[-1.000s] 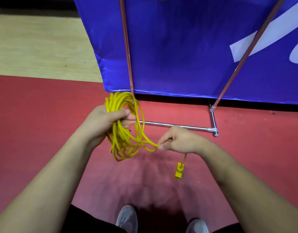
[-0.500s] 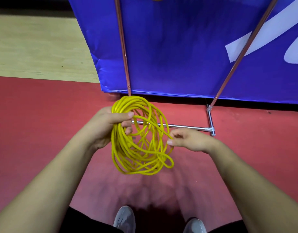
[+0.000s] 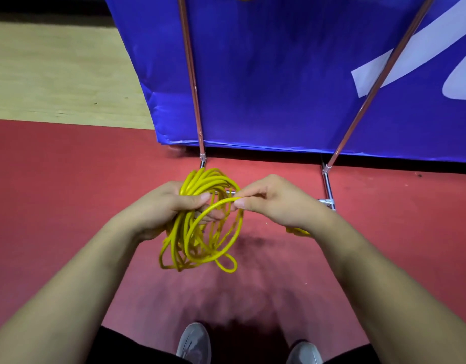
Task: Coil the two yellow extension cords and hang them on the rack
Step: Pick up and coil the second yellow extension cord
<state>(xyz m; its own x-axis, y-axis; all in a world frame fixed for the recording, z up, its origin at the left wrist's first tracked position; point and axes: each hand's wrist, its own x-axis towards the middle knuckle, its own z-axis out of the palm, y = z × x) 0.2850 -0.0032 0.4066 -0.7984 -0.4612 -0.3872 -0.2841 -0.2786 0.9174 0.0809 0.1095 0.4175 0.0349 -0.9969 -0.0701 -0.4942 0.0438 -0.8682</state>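
a bundle of yellow cord (image 3: 200, 224) is gripped in the left hand (image 3: 163, 206), fingers wrapped round the top of the loops, which hang over the red floor (image 3: 55, 179). one strand is pinched by the right hand (image 3: 274, 200) at 3 o'clock of the coil. a bit of yellow, probably the cord's tail, is half hidden under the right wrist. the rack (image 3: 328, 185) is seen at 12 o'clock, before a blue banner (image 3: 279, 74).

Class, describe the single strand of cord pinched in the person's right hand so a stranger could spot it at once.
Start at the blue banner, then drop to the yellow coil gripped by the left hand. The strand arcs alone from the right hand, apart from the bundled loops.
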